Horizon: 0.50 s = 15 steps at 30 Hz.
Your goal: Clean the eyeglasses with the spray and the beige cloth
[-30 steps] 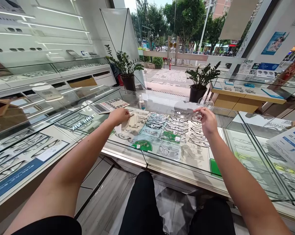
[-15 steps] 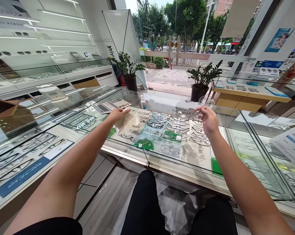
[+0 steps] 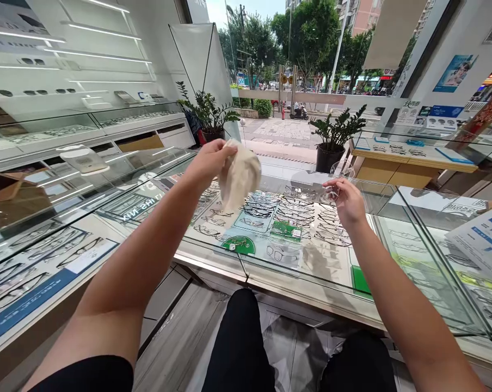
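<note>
My left hand [image 3: 209, 158] is closed, thumb and fingers pinching a beige cloth [image 3: 240, 177] by its upper edge. The cloth hangs loosely above the glass counter [image 3: 278, 177]. To the right, my right hand [image 3: 349, 202] pinches a thin pair of glasses [image 3: 332, 191] with clear lenses, held up over the counter. One round lens rises above the fingers; the frame is faint against the glass. Rows of spectacle frames [image 3: 295, 209] lie inside the counter, below both hands.
Green signs [image 3: 238, 245] lie in the counter. Another glass counter with frames [image 3: 78, 250] runs along the left. An open cardboard box [image 3: 9, 198] and a white device [image 3: 82, 159] rest there. White printed sheets [image 3: 480, 239] stand at right. Potted plants [image 3: 331, 155] stand beyond.
My left hand has lifted the cloth off the counter, up and to the right, and it now hides the spray bottle. My right hand stays nearly still with the glasses.
</note>
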Available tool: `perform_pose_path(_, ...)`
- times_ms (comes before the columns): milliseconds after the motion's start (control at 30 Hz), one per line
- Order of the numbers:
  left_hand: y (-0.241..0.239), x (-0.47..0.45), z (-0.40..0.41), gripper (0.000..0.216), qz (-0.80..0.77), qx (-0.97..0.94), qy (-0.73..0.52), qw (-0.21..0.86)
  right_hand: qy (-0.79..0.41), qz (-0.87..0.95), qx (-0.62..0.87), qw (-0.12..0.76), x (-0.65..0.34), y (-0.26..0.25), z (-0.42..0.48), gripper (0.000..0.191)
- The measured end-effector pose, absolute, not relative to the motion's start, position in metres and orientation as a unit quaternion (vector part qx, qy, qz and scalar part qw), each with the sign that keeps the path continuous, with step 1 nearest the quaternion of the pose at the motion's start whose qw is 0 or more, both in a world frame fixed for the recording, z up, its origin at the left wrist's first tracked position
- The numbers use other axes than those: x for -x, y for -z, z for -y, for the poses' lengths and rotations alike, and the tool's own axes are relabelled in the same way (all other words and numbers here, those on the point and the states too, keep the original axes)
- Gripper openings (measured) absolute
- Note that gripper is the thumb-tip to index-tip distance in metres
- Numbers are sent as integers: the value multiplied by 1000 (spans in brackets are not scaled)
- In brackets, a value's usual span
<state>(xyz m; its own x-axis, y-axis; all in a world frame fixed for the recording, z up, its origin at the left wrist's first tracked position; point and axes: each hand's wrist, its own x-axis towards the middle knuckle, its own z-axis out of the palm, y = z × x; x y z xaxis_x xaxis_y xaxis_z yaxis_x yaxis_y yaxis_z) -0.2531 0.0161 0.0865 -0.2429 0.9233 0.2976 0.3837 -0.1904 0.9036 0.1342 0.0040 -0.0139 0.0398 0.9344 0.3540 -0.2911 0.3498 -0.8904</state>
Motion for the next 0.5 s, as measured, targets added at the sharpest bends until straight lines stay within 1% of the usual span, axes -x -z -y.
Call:
perform_pose_path(133, -88, 177, -20, 20, -514, -588, -520, 346, -475, 502, 299, 658, -139, 7, -3, 17)
perform_pose_path(200, -77, 140, -26, 17, -478, -605, -516, 373, -471, 495, 293, 668, -141, 3, -2, 16)
perform_pose_path(300, -56, 95, -36, 18, -419, -629, -508, 413, -460, 492, 288, 680, -143, -1, -3, 19)
perform_pose_path(433, -30, 56, -41, 25, -349, -661, -495, 444, -459, 500, 282, 678, -145, -4, -6, 25)
perform_pose_path(500, -18, 47, -40, 36, -315, -667, -495, 459, -479, 496, 281, 667, -145, -4, -7, 28)
